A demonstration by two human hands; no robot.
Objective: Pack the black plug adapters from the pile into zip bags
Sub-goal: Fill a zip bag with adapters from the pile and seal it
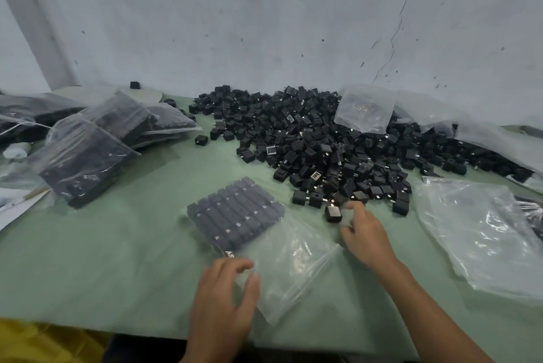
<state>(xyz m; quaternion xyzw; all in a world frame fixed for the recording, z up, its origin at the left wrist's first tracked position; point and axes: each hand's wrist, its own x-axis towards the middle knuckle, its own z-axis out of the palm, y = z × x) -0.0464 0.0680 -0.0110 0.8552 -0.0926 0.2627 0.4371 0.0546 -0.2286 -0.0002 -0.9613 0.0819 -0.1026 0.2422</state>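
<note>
Where we stack finished work: filled zip bags [88, 151] lie heaped at nine o'clock on the green table [117, 259], out of both hands' way.
Left hand [223, 298]: at six o'clock, with its fingers curved over the near edge of the half-filled bag. We judge this steadies the bag, but we cannot tell whether the fingers pinch the film.
Half-filled zip bag [293, 268]: it lies flat before us. Packed adapters [235, 212] sit in tight rows at its far end, so the near part is free for more.
Plug adapter [333, 213]: just off the pile's near edge, pinched at our right fingertips.
Right hand [364, 233]: at five o'clock, closed narrowly on that adapter and close to the bag for a short carry.
Pile [338, 145]: loose black adapters from twelve to two o'clock, against the wall and within reach.
Empty zip bags [482, 233]: at three o'clock, apparently kept as spares.
</note>
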